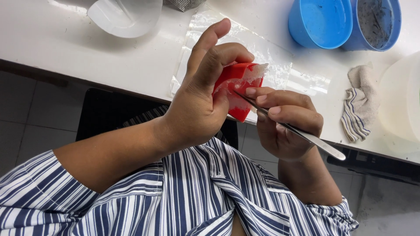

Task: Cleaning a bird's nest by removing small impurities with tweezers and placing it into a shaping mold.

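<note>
My left hand (199, 94) grips a red block-shaped mould (238, 85) with white residue on its face and top edge, held just over the front edge of the white counter. My right hand (286, 126) holds a thin metal spatula (302, 134) like a pen. Its tip touches the white-coated face of the red mould, while the handle sticks out to the lower right past my hand. The lower part of the mould is hidden behind my left palm.
A clear plastic sheet (275, 70) lies on the white counter (65, 43) under the mould. Two blue bowls (323, 22) stand at the back right, a striped rag (358, 105) to the right, a white container (402, 100) at the far right, and a white bowl (127, 15) at the back left.
</note>
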